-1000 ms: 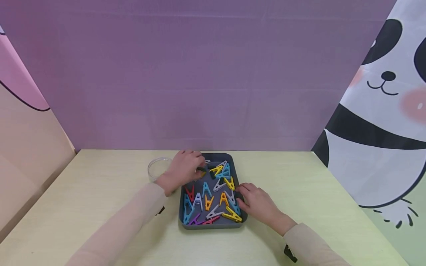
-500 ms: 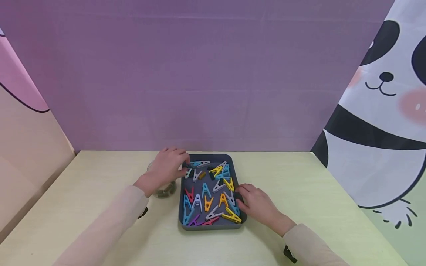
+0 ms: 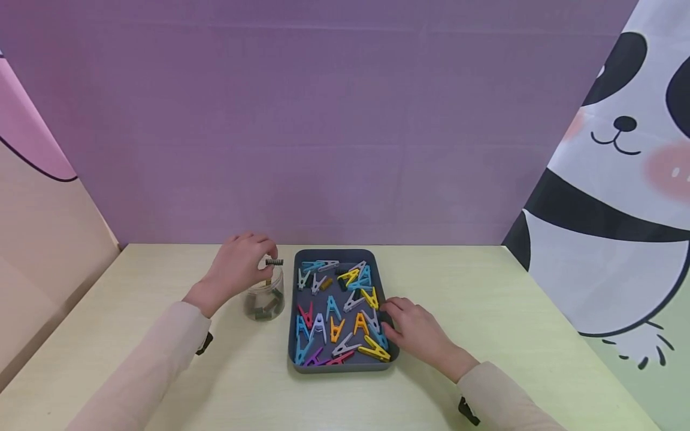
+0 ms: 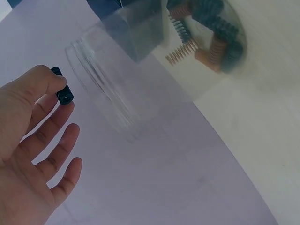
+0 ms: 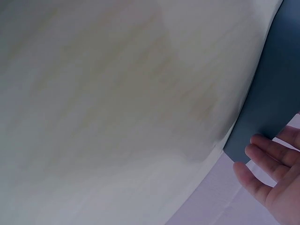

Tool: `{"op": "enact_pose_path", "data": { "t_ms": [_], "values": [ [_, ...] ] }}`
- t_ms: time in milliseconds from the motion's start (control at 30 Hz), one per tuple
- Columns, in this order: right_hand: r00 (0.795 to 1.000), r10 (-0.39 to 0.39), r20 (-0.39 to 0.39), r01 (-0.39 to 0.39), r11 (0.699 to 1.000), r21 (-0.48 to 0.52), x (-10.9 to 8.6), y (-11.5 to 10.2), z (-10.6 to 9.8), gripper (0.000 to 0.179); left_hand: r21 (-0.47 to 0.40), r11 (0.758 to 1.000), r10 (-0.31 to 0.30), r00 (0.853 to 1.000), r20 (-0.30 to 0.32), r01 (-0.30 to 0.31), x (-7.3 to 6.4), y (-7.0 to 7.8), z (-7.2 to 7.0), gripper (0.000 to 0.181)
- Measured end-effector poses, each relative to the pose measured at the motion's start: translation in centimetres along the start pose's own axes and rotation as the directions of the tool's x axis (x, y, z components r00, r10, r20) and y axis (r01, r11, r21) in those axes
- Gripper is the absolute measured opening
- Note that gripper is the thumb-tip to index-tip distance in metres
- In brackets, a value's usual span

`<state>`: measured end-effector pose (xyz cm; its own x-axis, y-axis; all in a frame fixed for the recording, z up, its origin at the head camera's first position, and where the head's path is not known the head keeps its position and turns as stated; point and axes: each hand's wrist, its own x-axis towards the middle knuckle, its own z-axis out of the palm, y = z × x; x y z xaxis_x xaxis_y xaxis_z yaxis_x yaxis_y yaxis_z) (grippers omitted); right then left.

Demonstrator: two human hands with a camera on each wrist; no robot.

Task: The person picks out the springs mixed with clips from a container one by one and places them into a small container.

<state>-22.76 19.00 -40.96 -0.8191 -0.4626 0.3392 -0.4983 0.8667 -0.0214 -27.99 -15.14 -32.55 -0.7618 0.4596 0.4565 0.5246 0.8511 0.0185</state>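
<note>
My left hand (image 3: 237, 266) pinches a dark coil spring (image 3: 274, 261) between thumb and index finger; its other fingers are spread loosely in the left wrist view. The spring (image 4: 62, 89) is just outside the mouth of a clear jar (image 4: 108, 89). More springs, dark and copper-coloured (image 4: 217, 50), lie at the jar's bottom. My right hand (image 3: 415, 329) rests against the right side of a dark grey tray (image 3: 345, 369), with loosely bent fingers touching its outer wall (image 5: 272, 79). In the tray lie several colourful clothespins (image 3: 319, 327), a brass-coloured spring (image 3: 326, 284) and dark springs (image 3: 342, 271).
The jar (image 3: 264, 302) stands on the pale wooden table (image 3: 162, 335), left of the tray. Behind the table's far edge hangs a purple backdrop (image 3: 323, 120). A panda picture (image 3: 625, 179) is on the right.
My left hand has moved left from the tray's upper left area to the jar, carrying the dark spring. The right hand has stayed at the tray's right side.
</note>
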Motion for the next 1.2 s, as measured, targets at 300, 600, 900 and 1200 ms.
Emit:
{"op": "enact_pose_path", "data": {
  "t_ms": [300, 600, 900, 1200],
  "values": [
    [1.000, 0.013, 0.018, -0.013, 1.000, 0.000, -0.1, -0.1, 0.0, 0.029, 0.045, 0.999, -0.031, 0.997, 0.074, 0.028, -0.5, -0.7, 0.3, 0.014],
    [1.000, -0.008, -0.001, 0.008, 1.000, -0.003, -0.1, -0.1, -0.1, 0.027, 0.067, 0.998, -0.030, 0.993, 0.111, 0.022, -0.3, -1.1, 1.3, 0.014],
    [1.000, 0.005, 0.009, -0.005, 1.000, -0.001, -0.1, -0.1, -0.2, 0.028, 0.081, 0.997, -0.008, 0.992, 0.128, -0.002, 0.0, -1.0, 1.9, 0.013],
    [1.000, -0.010, -0.005, 0.010, 1.000, -0.010, -0.1, -0.1, -0.1, 0.028, 0.073, 0.997, -0.021, 0.993, 0.114, 0.013, -0.1, -1.0, 2.1, 0.017]
  ]
}}
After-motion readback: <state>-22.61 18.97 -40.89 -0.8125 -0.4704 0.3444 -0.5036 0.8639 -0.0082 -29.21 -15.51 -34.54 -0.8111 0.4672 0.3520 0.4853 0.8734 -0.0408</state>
